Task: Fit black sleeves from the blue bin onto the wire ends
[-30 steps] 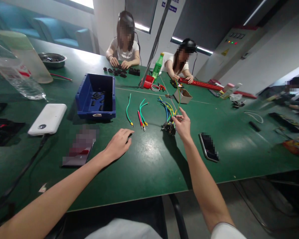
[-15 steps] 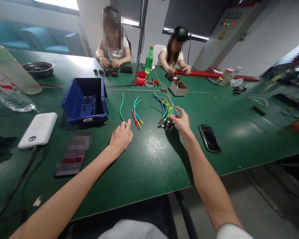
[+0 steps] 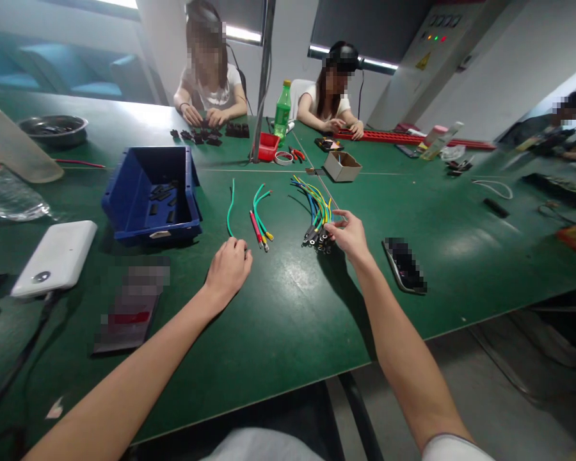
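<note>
My left hand (image 3: 229,269) rests on the green table (image 3: 288,307), its fingers curled at the near end of a single green wire (image 3: 230,208). Just right of it lie a red wire and two more green wires (image 3: 259,218). My right hand (image 3: 349,234) reaches forward, fingers pinched at the connector end of a bundle of blue, yellow and green wires (image 3: 317,211). What the fingers hold there is hard to make out.
A blue bin (image 3: 148,195) with black parts stands left of the wires. A white power bank (image 3: 55,256) and a phone (image 3: 404,264) lie near. A cardboard box (image 3: 343,166), red tray (image 3: 269,147) and green bottle (image 3: 282,118) stand further back. Two people work across the table.
My left hand has slid forward to the end of the single green wire. My right hand has come down from the raised wire to the connector end of the bundle.
</note>
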A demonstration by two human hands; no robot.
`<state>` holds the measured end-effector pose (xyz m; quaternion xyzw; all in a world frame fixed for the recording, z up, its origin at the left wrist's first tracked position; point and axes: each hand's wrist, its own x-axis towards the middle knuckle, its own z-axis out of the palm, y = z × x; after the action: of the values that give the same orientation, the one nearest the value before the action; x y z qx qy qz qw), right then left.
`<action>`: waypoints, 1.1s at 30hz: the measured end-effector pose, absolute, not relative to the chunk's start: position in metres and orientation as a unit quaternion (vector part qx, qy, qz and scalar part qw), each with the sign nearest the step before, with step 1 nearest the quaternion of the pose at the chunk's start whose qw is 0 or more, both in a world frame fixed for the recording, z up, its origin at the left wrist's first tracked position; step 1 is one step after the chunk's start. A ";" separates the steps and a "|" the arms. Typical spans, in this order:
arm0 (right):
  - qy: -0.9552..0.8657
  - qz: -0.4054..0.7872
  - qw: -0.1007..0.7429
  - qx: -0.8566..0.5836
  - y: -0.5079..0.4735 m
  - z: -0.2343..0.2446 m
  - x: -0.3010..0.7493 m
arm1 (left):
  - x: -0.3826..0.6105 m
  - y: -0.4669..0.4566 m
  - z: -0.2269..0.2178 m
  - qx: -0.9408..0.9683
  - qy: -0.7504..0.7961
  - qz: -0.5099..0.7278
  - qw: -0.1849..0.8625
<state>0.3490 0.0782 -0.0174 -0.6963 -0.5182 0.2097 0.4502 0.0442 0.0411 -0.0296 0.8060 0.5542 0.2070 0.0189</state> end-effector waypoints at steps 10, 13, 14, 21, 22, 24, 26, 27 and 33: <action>-0.485 0.232 0.463 -0.705 0.078 -0.018 0.344 | 0.040 0.037 -0.025 0.777 0.576 0.250 0.047; -0.495 0.214 0.454 -0.709 0.078 -0.018 0.344 | 0.040 0.036 -0.026 0.771 0.592 0.231 0.045; -0.500 0.205 0.449 -0.712 0.077 -0.018 0.343 | 0.040 0.036 -0.026 0.770 0.596 0.224 0.045; -0.535 0.146 0.403 -0.728 0.072 -0.008 0.337 | 0.038 0.037 -0.025 0.748 0.593 0.283 0.098; -0.534 0.145 0.404 -0.729 0.072 -0.007 0.336 | 0.037 0.038 -0.025 0.745 0.587 0.297 0.113; -0.528 0.127 0.414 -0.731 0.071 -0.006 0.335 | 0.035 0.040 -0.025 0.738 0.571 0.328 0.152; -0.523 0.079 0.436 -0.729 0.070 -0.004 0.333 | 0.034 0.043 -0.026 0.723 0.555 0.362 0.193; -0.520 0.050 0.450 -0.724 0.070 -0.002 0.332 | 0.033 0.044 -0.026 0.714 0.550 0.378 0.210; -0.517 0.005 0.530 -0.672 0.066 0.004 0.316 | 0.030 0.047 -0.029 0.660 0.542 0.449 0.263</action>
<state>0.3160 0.0657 0.0038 -0.6725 -0.5169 0.0049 0.5297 0.0302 0.0469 -0.0285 0.6598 0.5421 0.4489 0.2632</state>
